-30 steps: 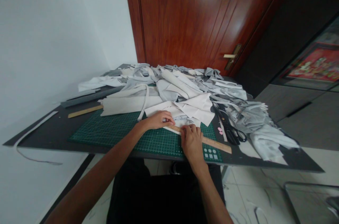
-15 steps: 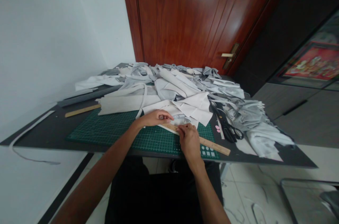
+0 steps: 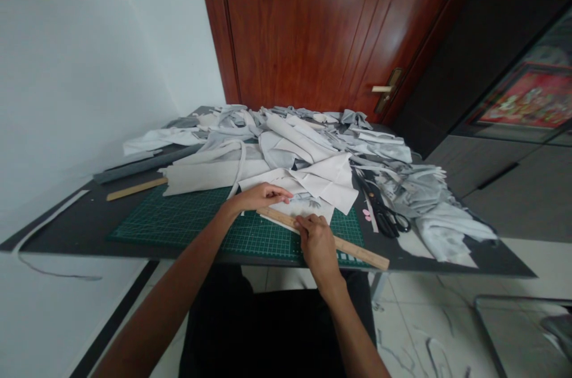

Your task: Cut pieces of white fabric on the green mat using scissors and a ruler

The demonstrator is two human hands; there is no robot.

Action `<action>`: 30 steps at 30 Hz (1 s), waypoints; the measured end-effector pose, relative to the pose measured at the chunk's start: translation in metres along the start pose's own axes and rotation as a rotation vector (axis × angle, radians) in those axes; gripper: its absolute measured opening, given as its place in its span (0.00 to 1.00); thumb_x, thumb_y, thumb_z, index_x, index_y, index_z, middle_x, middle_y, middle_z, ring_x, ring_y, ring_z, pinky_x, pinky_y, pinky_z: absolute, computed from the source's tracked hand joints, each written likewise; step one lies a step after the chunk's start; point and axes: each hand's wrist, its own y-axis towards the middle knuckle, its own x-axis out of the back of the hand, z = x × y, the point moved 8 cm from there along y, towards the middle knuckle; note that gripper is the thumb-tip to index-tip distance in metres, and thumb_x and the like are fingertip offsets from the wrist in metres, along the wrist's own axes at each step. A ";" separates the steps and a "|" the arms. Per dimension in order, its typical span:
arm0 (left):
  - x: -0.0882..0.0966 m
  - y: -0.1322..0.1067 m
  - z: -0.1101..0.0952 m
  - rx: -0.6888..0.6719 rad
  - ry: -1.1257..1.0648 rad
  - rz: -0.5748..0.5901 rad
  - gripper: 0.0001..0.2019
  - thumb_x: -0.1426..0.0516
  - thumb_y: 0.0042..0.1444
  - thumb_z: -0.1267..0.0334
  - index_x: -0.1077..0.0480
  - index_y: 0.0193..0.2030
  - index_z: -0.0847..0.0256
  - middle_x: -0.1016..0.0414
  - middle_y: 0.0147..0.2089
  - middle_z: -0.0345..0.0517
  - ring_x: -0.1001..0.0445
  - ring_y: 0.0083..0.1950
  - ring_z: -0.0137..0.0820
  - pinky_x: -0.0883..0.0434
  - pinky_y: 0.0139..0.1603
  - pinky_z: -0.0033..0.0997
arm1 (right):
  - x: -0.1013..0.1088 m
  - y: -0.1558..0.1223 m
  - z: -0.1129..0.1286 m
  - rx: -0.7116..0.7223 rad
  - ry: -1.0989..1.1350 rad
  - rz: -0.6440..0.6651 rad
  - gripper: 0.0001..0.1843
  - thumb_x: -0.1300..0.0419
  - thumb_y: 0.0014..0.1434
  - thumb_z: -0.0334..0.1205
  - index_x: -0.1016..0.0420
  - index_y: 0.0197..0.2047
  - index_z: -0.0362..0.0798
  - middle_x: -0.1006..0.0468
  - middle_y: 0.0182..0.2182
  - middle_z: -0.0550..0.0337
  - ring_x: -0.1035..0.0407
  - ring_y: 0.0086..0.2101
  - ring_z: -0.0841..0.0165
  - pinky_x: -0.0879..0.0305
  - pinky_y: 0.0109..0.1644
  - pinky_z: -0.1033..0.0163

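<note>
My right hand (image 3: 316,238) grips a wooden ruler (image 3: 361,252) near its middle, thumb and fingers closed over its upper edge. The ruler slants across a green cutting mat (image 3: 179,220), its right end reaching the table's front edge. Partly under the ruler lies a pale fabric piece (image 3: 322,212) with a grey patch. Just beyond the ruler's left end, my left hand (image 3: 263,196) is over the fabric with its fingers stretched out to the right, holding nothing that I can see. Whether its fingertips touch the fabric, I cannot tell.
Heaped white and grey fabric scraps (image 3: 299,139) cover the back of the dark table (image 3: 53,229). Black scissors (image 3: 386,217) lie to the right, beside more scraps (image 3: 447,223). At left are a wooden strip (image 3: 136,189) and a white cord (image 3: 44,220) hanging over the edge.
The ruler has shifted slightly toward me and come away from the left fingers, showing more of the fabric. My right hand has moved a little nearer with it.
</note>
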 end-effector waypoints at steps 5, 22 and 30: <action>-0.001 0.001 -0.001 -0.019 -0.002 -0.030 0.26 0.39 0.63 0.44 0.22 0.57 0.64 0.17 0.47 0.53 0.23 0.44 0.34 0.31 0.45 0.29 | 0.002 -0.004 0.003 0.003 -0.006 0.015 0.16 0.45 0.70 0.32 0.16 0.50 0.50 0.19 0.37 0.53 0.30 0.39 0.59 0.35 0.45 0.57; -0.005 -0.001 -0.003 -0.027 0.016 -0.013 0.24 0.42 0.66 0.47 0.24 0.58 0.64 0.17 0.48 0.53 0.22 0.49 0.34 0.31 0.48 0.29 | 0.006 -0.016 0.006 0.006 0.028 -0.053 0.12 0.42 0.69 0.33 0.15 0.47 0.49 0.22 0.39 0.52 0.30 0.40 0.60 0.34 0.43 0.59; -0.009 -0.009 -0.019 -0.138 0.170 0.016 0.21 0.44 0.68 0.45 0.21 0.53 0.58 0.20 0.48 0.50 0.26 0.49 0.34 0.34 0.51 0.30 | 0.010 -0.016 0.001 -0.077 0.048 -0.130 0.11 0.41 0.69 0.32 0.16 0.43 0.46 0.24 0.37 0.51 0.32 0.40 0.58 0.35 0.46 0.56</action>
